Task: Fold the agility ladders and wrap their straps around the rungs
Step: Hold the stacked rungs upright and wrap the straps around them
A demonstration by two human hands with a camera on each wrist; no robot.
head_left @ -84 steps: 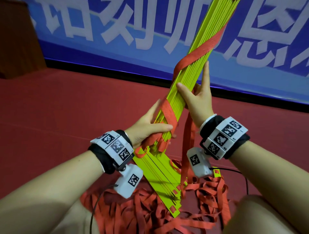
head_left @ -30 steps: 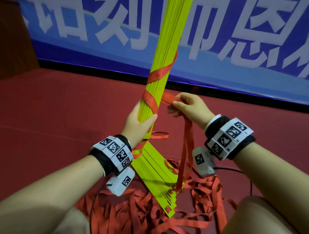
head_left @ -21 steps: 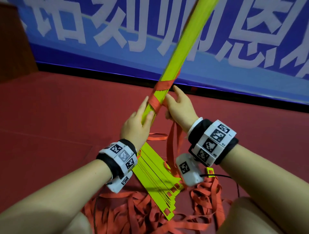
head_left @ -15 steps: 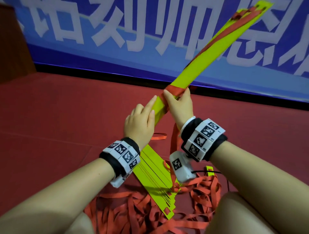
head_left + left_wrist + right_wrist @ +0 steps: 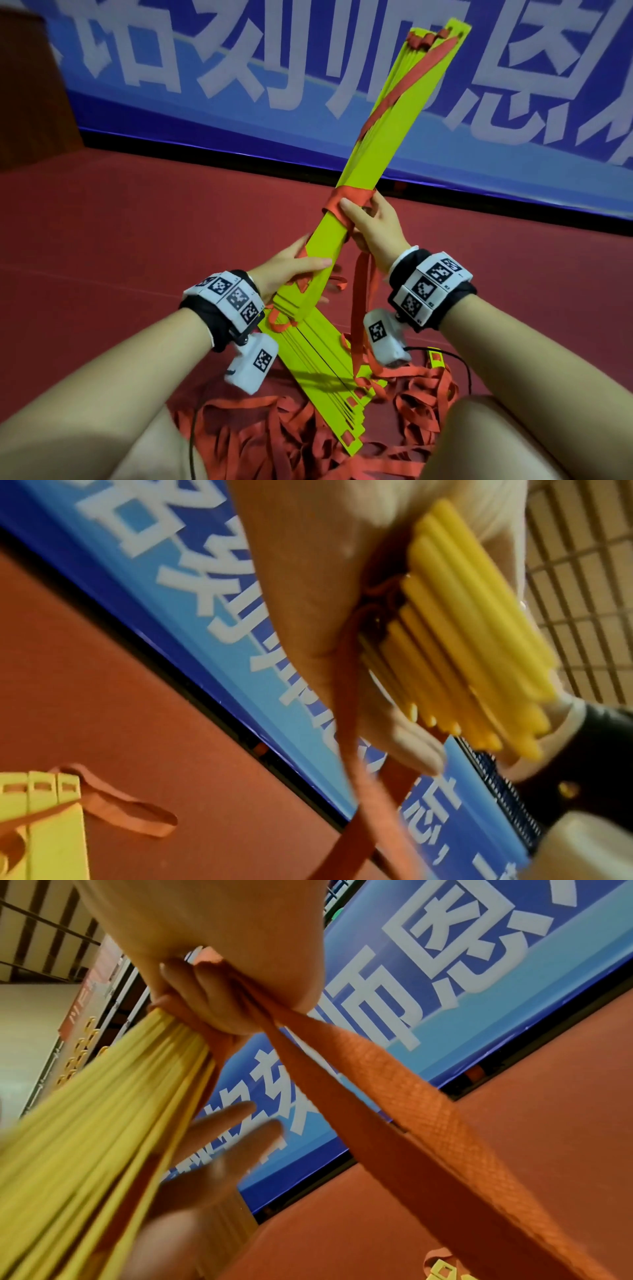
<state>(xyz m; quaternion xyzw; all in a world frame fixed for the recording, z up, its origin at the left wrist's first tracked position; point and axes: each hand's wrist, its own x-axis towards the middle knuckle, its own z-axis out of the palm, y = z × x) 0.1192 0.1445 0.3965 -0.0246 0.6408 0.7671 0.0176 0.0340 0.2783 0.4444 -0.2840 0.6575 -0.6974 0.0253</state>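
Binding rungs (image 5: pixel 373 164), strap (image 5: pixel 347 202) in right hand (image 5: pixel 375 233)

In the head view, most of the left hand's fingers (image 5: pixel 325 300) sit behind the bundle of yellow rungs (image 5: pixel 368 164), showing only as a blur at its right edge. The right hand's (image 5: pixel 371 230) fingertips are tucked behind the red strap (image 5: pixel 346 202) wound round the rungs, so their hold is hidden. The loose straps on the floor (image 5: pixel 281 442) run off the bottom edge, partly covered by the knees. The left wrist view blurs the rung ends (image 5: pixel 472 653); the right wrist view smears the left fingers (image 5: pixel 236 1139).
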